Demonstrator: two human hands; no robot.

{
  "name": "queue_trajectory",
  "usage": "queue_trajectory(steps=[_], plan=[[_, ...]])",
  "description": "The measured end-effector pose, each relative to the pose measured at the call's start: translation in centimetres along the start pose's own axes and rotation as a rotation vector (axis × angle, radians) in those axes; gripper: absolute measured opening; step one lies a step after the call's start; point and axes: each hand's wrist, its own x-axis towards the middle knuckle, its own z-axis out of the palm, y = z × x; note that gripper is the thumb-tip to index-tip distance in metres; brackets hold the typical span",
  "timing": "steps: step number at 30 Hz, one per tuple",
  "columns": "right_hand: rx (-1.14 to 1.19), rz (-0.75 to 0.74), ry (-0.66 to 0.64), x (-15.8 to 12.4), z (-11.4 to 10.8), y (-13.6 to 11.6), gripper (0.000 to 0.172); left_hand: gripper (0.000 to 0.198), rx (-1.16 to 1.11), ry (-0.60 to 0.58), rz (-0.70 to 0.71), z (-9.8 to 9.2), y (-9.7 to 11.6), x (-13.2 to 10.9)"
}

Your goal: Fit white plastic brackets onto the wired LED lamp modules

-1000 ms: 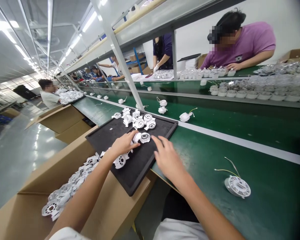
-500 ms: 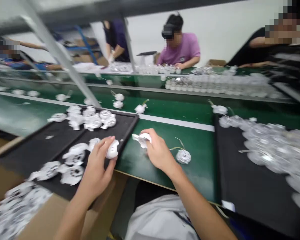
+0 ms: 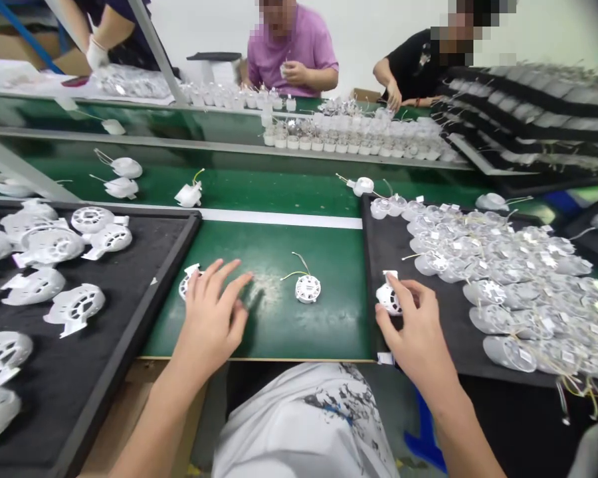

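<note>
A white ribbed plastic housing was partly hidden by the fingers of the left hand, and a white round plastic part was partly covered by the right hand. A black tray was cut off by the left edge, and stacked black trays were blurred.

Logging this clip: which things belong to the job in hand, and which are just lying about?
Job: left hand; part under left hand; right hand; part in right hand.
Lying about: wired disc; vented housings; clear domes.
</note>
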Motion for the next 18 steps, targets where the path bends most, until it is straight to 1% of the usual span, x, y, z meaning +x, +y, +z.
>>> queue_trajectory(steps=[1,3,5,6,7,9,10,11,13,14,16,18], plan=[[-0.039,0.051,-0.032,-0.1,-0.2,1.0,0.060,0.047,-0.066,0.003,-0.002,0.6,1.1,0.6],[-0.067,0.099,-0.158,-0.1,-0.8,2.7,0.062,0.061,-0.209,-0.080,-0.022,2.2,3.4,1.8],[-0.001,0.081,-0.284,0.3,-2.0,3.6,0.062,0.078,-0.321,-0.191,-0.061,4.0,5.1,2.8],[0.048,0.075,-0.311,0.7,-2.6,3.5,0.061,0.082,-0.357,-0.225,-0.080,4.8,5.7,3.1],[0.097,0.079,-0.301,1.2,-3.1,2.9,0.059,0.084,-0.377,-0.241,-0.098,5.4,6.2,3.2],[0.201,0.091,-0.205,2.1,-3.5,0.7,0.059,0.083,-0.367,-0.227,-0.142,6.2,6.9,3.1],[0.261,0.078,-0.135,2.6,-3.1,-0.8,0.060,0.082,-0.346,-0.215,-0.157,6.4,7.0,2.9],[0.330,0.027,-0.118,3.0,-2.4,-2.4,0.060,0.083,-0.325,-0.206,-0.166,6.5,7.2,2.6],[0.434,-0.119,-0.164,3.6,-0.3,-5.3,0.054,0.086,-0.301,-0.206,-0.167,6.4,7.3,2.2],[0.463,-0.166,-0.193,3.8,0.8,-6.3,0.051,0.088,-0.296,-0.210,-0.164,6.4,7.3,2.0],[0.492,-0.213,-0.241,4.1,2.9,-7.5,0.049,0.091,-0.296,-0.218,-0.162,6.4,7.2,1.9],[0.502,-0.228,-0.269,4.3,4.0,-7.7,0.049,0.093,-0.294,-0.220,-0.162,6.5,7.1,1.9]])
